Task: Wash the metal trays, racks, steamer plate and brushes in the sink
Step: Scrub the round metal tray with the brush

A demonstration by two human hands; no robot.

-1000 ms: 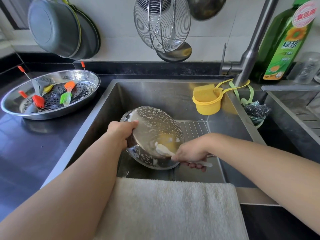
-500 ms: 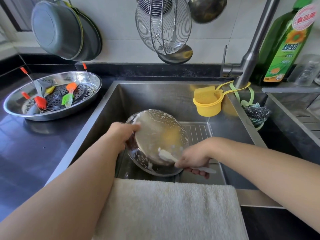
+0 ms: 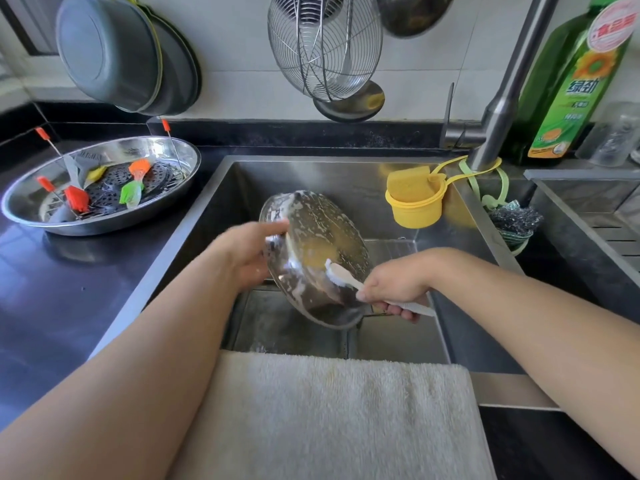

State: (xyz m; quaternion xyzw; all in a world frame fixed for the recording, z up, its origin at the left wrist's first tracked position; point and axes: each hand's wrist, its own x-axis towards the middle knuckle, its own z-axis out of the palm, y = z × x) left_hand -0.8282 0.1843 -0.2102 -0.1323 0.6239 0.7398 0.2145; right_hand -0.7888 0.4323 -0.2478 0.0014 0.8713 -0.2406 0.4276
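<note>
A round metal tray (image 3: pixel 317 233), streaked with white suds, stands tilted on edge inside the sink (image 3: pixel 346 178). My left hand (image 3: pixel 247 258) grips its left rim. My right hand (image 3: pixel 394 285) holds a white scrub brush (image 3: pixel 341 273) whose head presses on the tray's lower face. A wire rack (image 3: pixel 388 249) lies on the sink floor behind the tray. On the left counter a large oval metal tray (image 3: pixel 156 147) holds a perforated steamer plate (image 3: pixel 104 195) and several silicone brushes, red (image 3: pixel 77 198), orange (image 3: pixel 139 167), green (image 3: pixel 131 192).
A white towel (image 3: pixel 332 414) drapes over the sink's front edge. A yellow sponge cup (image 3: pixel 414 202) and a steel scourer (image 3: pixel 516 221) hang by the tap (image 3: pixel 502 98). A green detergent bottle (image 3: pixel 575 84) stands at back right. Pans and a wire strainer (image 3: pixel 323 46) hang on the wall.
The soapy tray has been tipped up steeper and turned a little to the right. The brush head has slid along its lower face.
</note>
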